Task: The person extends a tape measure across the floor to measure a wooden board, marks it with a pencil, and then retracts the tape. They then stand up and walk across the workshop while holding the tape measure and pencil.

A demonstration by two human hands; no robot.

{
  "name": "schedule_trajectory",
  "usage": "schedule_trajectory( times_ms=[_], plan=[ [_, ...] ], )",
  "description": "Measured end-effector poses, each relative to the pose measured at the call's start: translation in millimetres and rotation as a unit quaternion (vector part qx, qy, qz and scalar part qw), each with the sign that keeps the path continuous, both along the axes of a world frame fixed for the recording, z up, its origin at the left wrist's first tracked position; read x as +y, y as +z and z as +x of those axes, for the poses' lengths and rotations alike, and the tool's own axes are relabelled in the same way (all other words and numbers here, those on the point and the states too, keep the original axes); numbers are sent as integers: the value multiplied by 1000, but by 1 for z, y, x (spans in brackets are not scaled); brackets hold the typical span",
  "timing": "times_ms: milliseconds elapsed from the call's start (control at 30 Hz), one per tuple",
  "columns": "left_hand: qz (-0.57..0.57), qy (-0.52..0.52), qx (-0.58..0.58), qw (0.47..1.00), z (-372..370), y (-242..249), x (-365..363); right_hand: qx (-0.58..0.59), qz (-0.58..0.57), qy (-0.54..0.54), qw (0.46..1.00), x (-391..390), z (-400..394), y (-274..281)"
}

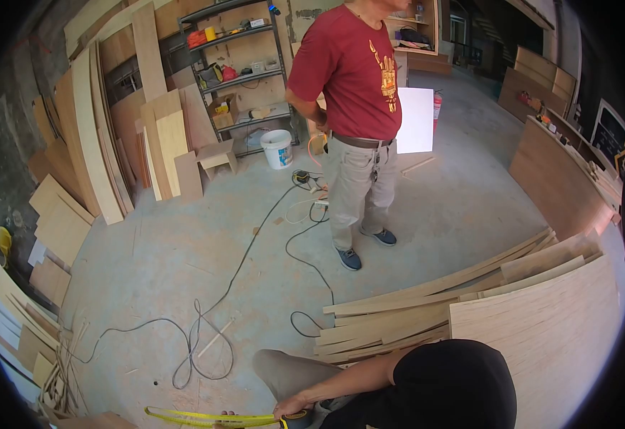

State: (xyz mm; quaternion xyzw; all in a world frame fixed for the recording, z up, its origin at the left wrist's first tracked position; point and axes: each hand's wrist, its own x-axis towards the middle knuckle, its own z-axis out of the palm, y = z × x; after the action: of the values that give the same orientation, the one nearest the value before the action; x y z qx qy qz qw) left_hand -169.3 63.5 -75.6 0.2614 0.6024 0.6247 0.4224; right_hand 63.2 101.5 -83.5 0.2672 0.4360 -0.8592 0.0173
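Note:
Neither of my hands shows in the head view. At the bottom edge a person in a black shirt point(455, 386) and grey trousers crouches low. Their hand point(292, 410) grips a tape measure case, and its yellow tape point(205, 419) runs out to the left along the floor. Just behind them lies a stack of long plywood strips point(398, 314) beside a large plywood sheet point(541, 336). Another person in a red T-shirt point(355, 71) and beige trousers stands on the concrete floor in the middle, arms behind their back.
Black cables point(198, 343) loop across the floor toward a power strip near the standing person's feet. Plywood boards point(90, 143) lean on the left wall, offcuts pile at lower left. A metal shelf point(244, 71), a white bucket point(277, 149) and a small stool stand behind.

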Motion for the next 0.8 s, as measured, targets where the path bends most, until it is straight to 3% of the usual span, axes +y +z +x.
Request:
schedule_trajectory(
  times_ms=[100, 200, 233, 333, 367, 467, 500, 600, 700, 800],
  plan=[
    [22, -50, 346, 937, 12, -16, -8, 8, -16, 13, 1000, 3, 3, 4],
    [-49, -65, 357, 930, 35, -1, -24, 31, 1, 25, 999, 4, 0, -19],
    [-237, -65, 497, 832, 41, 4, -20, 29, 6, 22, 999, 4, -1, -21],
    [-102, -25, 355, 929, 37, -58, -19, 17, 21, 9, 1000, 2, -4, -20],
    [-21, -51, 256, 965, 60, -16, -18, 13, 25, 7, 1000, 2, -5, -20],
    [-76, -62, 93, 991, 93, 16, -14, 7, 39, -5, 999, 2, -8, -23],
    [-100, -63, 89, 989, 101, 32, -16, 5, 43, -8, 999, 1, -8, -23],
    [-97, -81, 179, 976, 80, -9, -16, 1, 57, -21, 998, 1, -8, -24],
    [-92, -81, 180, 976, 65, -35, -14, -3, 77, -39, 996, 1, -11, -28],
    [-61, -124, 283, 949, 66, -29, -17, -6, 110, -73, 991, -1, -14, -33]
  ],
)
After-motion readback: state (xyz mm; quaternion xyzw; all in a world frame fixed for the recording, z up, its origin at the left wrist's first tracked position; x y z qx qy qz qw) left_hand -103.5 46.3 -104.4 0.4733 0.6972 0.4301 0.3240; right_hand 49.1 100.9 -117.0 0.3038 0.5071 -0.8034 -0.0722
